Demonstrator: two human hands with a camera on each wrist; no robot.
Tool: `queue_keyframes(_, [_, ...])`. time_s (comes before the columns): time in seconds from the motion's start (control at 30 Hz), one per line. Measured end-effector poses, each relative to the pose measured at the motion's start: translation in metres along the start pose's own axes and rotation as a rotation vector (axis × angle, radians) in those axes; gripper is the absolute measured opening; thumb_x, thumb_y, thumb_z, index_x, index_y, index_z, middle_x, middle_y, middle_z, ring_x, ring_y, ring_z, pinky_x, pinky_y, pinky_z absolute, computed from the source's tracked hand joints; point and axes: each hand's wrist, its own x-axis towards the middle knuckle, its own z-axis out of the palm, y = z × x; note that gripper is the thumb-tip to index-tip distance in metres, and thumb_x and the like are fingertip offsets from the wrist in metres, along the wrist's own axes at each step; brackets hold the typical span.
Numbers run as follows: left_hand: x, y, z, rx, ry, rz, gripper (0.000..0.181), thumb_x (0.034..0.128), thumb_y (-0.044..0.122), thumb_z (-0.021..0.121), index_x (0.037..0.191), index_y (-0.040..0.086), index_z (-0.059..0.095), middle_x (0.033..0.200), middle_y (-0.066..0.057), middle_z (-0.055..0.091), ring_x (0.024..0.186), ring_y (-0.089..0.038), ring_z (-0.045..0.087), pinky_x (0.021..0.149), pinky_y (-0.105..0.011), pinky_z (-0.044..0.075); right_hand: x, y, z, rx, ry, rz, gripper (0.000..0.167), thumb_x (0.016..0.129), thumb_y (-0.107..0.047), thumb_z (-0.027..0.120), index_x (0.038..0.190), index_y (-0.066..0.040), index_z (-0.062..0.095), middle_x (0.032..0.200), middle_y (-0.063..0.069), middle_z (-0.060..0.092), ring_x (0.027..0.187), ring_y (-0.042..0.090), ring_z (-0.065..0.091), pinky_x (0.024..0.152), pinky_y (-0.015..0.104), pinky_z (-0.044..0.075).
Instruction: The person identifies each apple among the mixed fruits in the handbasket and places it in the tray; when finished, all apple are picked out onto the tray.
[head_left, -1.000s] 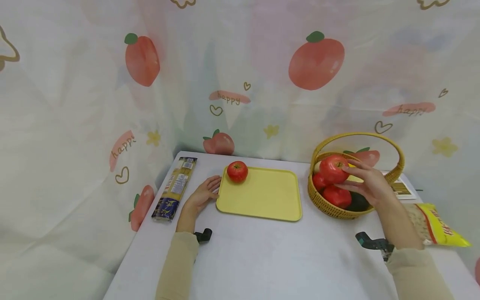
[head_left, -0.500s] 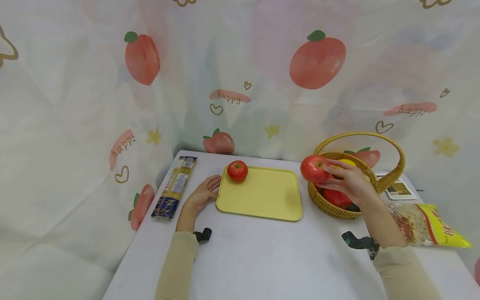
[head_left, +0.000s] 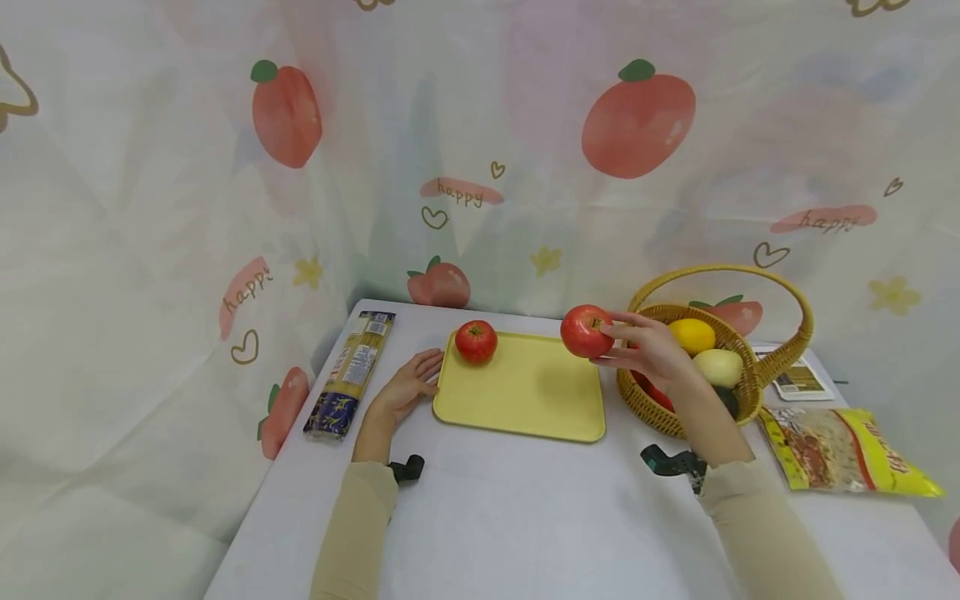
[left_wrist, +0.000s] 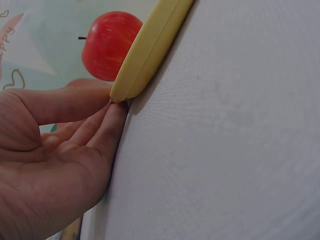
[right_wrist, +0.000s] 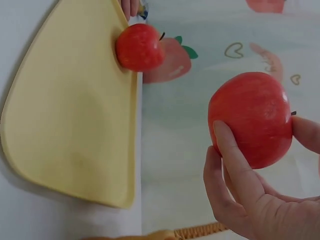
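My right hand (head_left: 656,348) holds a red apple (head_left: 587,331) between thumb and fingers, raised above the right end of a yellow tray (head_left: 525,387). The right wrist view shows this apple (right_wrist: 252,120) with its stem toward the thumb. A second red apple (head_left: 476,342) sits in the tray's far left corner. At the tray's left side is my left hand (head_left: 405,387). In the left wrist view its thumb (left_wrist: 75,102) and fingertips meet at the tray's rim (left_wrist: 150,52), pinching it; some fingertips are hidden there.
Right of the tray stands a wicker basket (head_left: 645,412) with a tall handle, holding a lemon (head_left: 692,335), a pale round item (head_left: 718,367) and red items. A yellow food bag (head_left: 847,450) and a white-framed packet (head_left: 798,379) lie further right. A spaghetti pack (head_left: 351,375) lies left.
My right hand has carried the apple leftward, out from over the basket to over the tray's right end, uncovering the lemon and pale item. The left hand has stayed at the tray's side.
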Motion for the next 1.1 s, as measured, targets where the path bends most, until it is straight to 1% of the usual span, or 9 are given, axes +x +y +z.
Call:
queue_keyframes(0.1, [0.000,-0.001,0.001,0.000,-0.001,-0.003,0.090,0.0797,-0.033,0.049,0.161,-0.001,0.027,0.168,-0.019,0.030,0.157,-0.030,0.026,0.127,-0.044,0.026,0.011,0.005,0.007,0.014,0.014,0.025,0.070,0.103,-0.013,0.065,0.162,-0.002,0.029,0.155,0.014,0.037,0.100,0.024,0.073,0.098,0.050,0.055])
queue_keyframes(0.2, [0.000,-0.002,0.002,-0.001,-0.011,-0.004,0.090,0.0799,-0.032,0.050,0.161,-0.001,0.027,0.168,-0.019,0.030,0.157,-0.031,0.026,0.127,-0.044,0.026,0.023,0.010,0.012,0.025,0.026,0.052,0.071,0.103,-0.013,0.064,0.163,-0.003,0.028,0.163,0.017,0.029,0.103,0.028,0.072,0.100,0.050,0.054])
queue_keyframes(0.3, [0.001,-0.004,0.003,0.006,-0.026,-0.001,0.090,0.0805,-0.031,0.051,0.161,-0.001,0.027,0.168,-0.019,0.030,0.157,-0.031,0.026,0.127,-0.044,0.026,0.033,0.016,0.017,0.007,0.014,0.059,0.071,0.104,-0.015,0.063,0.163,-0.002,0.026,0.164,0.018,0.026,0.107,0.032,0.069,0.102,0.051,0.053])
queue_keyframes(0.4, [0.000,-0.006,0.003,0.014,-0.030,0.000,0.089,0.0804,-0.032,0.051,0.161,-0.001,0.027,0.168,-0.020,0.029,0.157,-0.032,0.025,0.127,-0.045,0.025,0.044,0.023,0.026,0.023,0.002,0.060,0.071,0.104,-0.014,0.062,0.163,0.001,0.025,0.164,0.018,0.025,0.115,0.037,0.064,0.104,0.052,0.050])
queue_keyframes(0.53, [-0.002,-0.007,0.001,0.014,-0.005,-0.009,0.089,0.0798,-0.033,0.049,0.161,-0.001,0.028,0.168,-0.020,0.030,0.157,-0.032,0.026,0.127,-0.045,0.026,0.058,0.033,0.041,0.041,-0.002,0.057,0.069,0.104,-0.011,0.062,0.162,0.002,0.027,0.167,0.018,0.021,0.128,0.045,0.057,0.105,0.053,0.050])
queue_keyframes(0.63, [-0.004,-0.006,-0.001,0.008,0.009,-0.016,0.089,0.0796,-0.033,0.049,0.160,-0.001,0.029,0.168,-0.019,0.031,0.157,-0.031,0.026,0.127,-0.044,0.026,0.068,0.040,0.051,0.028,0.012,0.056,0.067,0.102,-0.011,0.063,0.160,0.003,0.031,0.168,0.018,0.021,0.132,0.049,0.055,0.103,0.053,0.052])
queue_keyframes(0.77, [-0.004,-0.005,-0.002,-0.007,0.015,-0.019,0.090,0.0792,-0.033,0.049,0.161,0.000,0.029,0.168,-0.018,0.032,0.157,-0.030,0.027,0.127,-0.044,0.027,0.082,0.047,0.063,0.000,0.038,0.058,0.064,0.102,-0.011,0.063,0.157,0.005,0.036,0.163,0.020,0.029,0.133,0.050,0.054,0.103,0.054,0.052])
queue_keyframes(0.97, [0.000,-0.003,0.001,-0.007,0.007,-0.005,0.090,0.0801,-0.032,0.050,0.161,0.001,0.029,0.168,-0.017,0.032,0.157,-0.029,0.027,0.127,-0.043,0.026,0.100,0.054,0.070,-0.005,0.091,0.066,0.071,0.099,-0.009,0.066,0.159,0.006,0.030,0.164,0.022,0.028,0.136,0.053,0.050,0.108,0.057,0.046])
queue_keyframes(1.1, [0.000,-0.001,0.002,-0.008,0.015,-0.006,0.090,0.0797,-0.033,0.049,0.161,0.002,0.030,0.168,-0.016,0.032,0.157,-0.028,0.027,0.127,-0.042,0.026,0.107,0.059,0.073,-0.056,0.123,0.070,0.074,0.098,-0.011,0.067,0.159,0.004,0.029,0.162,0.024,0.030,0.136,0.049,0.052,0.108,0.056,0.047])
